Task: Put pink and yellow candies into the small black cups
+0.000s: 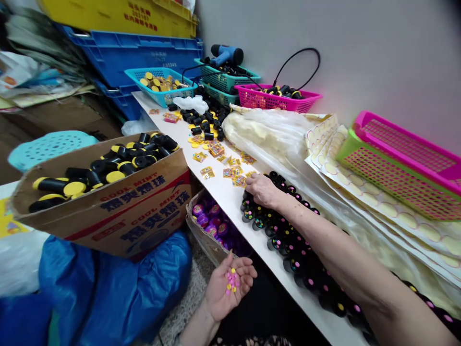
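Note:
My left hand is palm up below the table edge, its fingers slightly curled around a small heap of pink and yellow candies. Over the far end of the rows of black cylindrical containers is my right hand, fingers bent down and drawn together; whatever they hold is hidden. Many of these upright containers show a pink or yellow piece at the top, and a few show multicoloured bits inside. Small printed yellow packets lie just beyond my right hand.
A cardboard box of black, yellow-capped tubes stands at left, with a box of purple items beneath the table edge. Baskets, including a pink one, sit at the back. Sticker sheets and stacked baskets lie along the wall.

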Available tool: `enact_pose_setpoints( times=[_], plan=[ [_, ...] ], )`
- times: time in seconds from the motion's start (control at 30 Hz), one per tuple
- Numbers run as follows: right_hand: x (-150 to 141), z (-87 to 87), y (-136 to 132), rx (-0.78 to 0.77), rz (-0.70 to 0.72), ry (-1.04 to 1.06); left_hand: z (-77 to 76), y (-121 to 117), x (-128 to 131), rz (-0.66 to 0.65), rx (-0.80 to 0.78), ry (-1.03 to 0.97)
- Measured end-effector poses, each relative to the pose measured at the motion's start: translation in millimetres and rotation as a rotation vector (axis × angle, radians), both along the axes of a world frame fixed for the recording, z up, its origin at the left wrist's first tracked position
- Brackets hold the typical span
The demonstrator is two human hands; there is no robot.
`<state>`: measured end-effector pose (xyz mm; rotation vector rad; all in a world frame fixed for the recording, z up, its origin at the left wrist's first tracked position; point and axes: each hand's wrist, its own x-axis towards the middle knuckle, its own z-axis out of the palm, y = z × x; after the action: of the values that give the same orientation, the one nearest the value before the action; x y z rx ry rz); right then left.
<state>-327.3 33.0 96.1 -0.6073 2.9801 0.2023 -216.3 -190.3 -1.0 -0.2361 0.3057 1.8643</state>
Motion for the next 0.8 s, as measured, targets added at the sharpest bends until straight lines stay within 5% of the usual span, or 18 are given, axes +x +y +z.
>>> enact_pose_setpoints(
  times=[0.4,0.53,0.67,0.8],
  plan=[
    [1,-0.6,8,-0.084,0.002,0.025,10.6,2,-3,0.025,-0.007,0.04],
    [6,17.0,10,-0.131,-0.069,0.025,21.1,0,-8,0.056,-0.019,0.046],
    [49,45.9,-5,-0.32,-0.119,0.153,44.7,4,-14,0.101,0.027,0.082],
    [132,53.3,-44,-0.664,-0.177,0.172,71.3,18,-12,0.114,0.121,0.061]
  ],
)
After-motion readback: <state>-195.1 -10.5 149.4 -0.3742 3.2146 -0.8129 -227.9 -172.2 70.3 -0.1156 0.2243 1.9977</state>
